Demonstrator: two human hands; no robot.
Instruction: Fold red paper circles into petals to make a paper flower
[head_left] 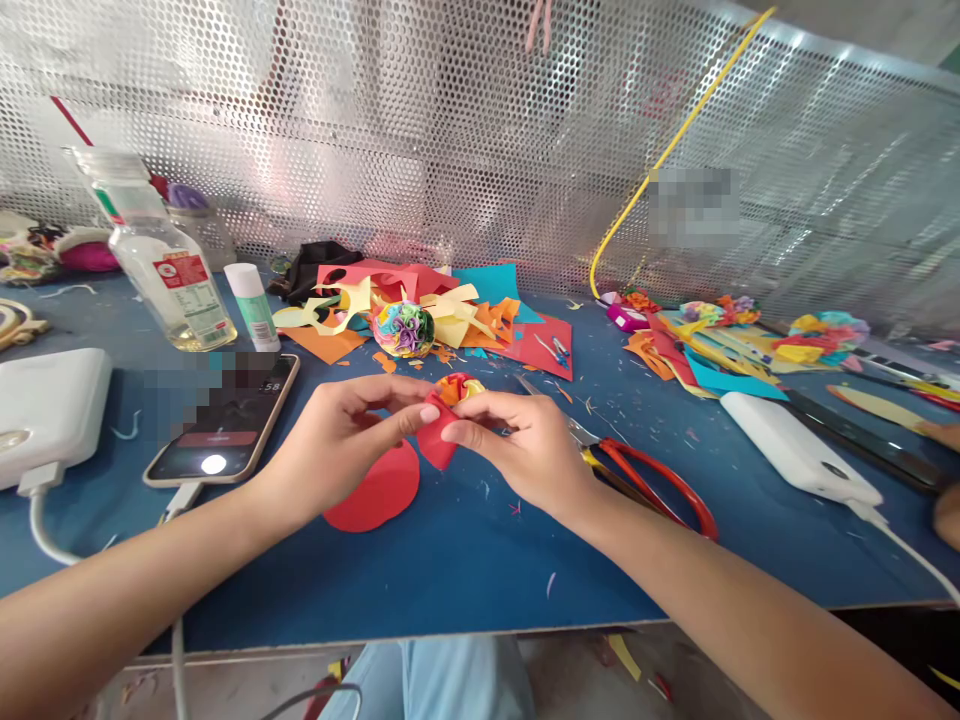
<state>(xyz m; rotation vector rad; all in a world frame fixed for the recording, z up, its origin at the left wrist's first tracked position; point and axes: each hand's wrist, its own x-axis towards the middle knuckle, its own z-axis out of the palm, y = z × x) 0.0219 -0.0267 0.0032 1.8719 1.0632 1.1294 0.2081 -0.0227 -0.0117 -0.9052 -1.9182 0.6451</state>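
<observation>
Both my hands meet over the middle of the blue table, pinching a folded piece of red paper (437, 440) between thumbs and fingers. My left hand (360, 430) grips its left side, and my right hand (517, 435) grips its right side. Just behind the fingertips shows an orange and yellow paper flower (459, 387); whether it is joined to the red paper I cannot tell. Under my left hand a red paper circle (379, 490) lies flat. Scissors with red handles (660, 480) lie by my right wrist, blades partly hidden behind that hand.
A multicoloured paper ball (405, 328) sits among coloured paper scraps. To the left are a phone (232, 420), glue stick (253, 310), glass bottle (165, 260) and white power bank (52, 410). Another power bank (799, 445) lies right, near a person's fingers (946, 515). Perforated metal stands behind.
</observation>
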